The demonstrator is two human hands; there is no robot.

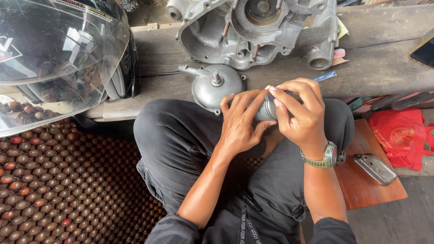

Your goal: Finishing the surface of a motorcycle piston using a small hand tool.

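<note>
Head view looks down on a seated person's lap, with a wooden counter [379,68] running across the top of the frame. Largest thing in sight is a motorcycle helmet with a clear visor [54,58], lying at the left end of that counter and overhanging a mat of brown wooden beads [68,180] beside the person's leg. Next in size is a bare grey engine casing [253,31], set flat on the counter with its open side up, so its cavities and studs are exposed and within reach. Just in front of it, at the counter's near edge, rests a round domed metal cover [212,88] with a threaded stud on top; the left hand's fingertips partly overlap it in the picture. To the right, lower down, a wooden board [366,176] carries a small oblong metal piece [374,168], and a red bag [404,135] lies next to it. Both hands meet above the knees, close to the body, apparently so that the work stays steady. Between them is a small grey cylindrical metal part [266,110], mostly hidden. The left hand [242,124] cradles it from below and the side, its grip closed around the part as a support. The right hand [300,113], with a wristwatch [326,157] on its wrist, curls over the top, its grip narrow, fingertips pinched on the part's upper end. A thin blue tool-like strip [325,76] pokes out behind the right knuckles; whether it is held cannot be told.
</note>
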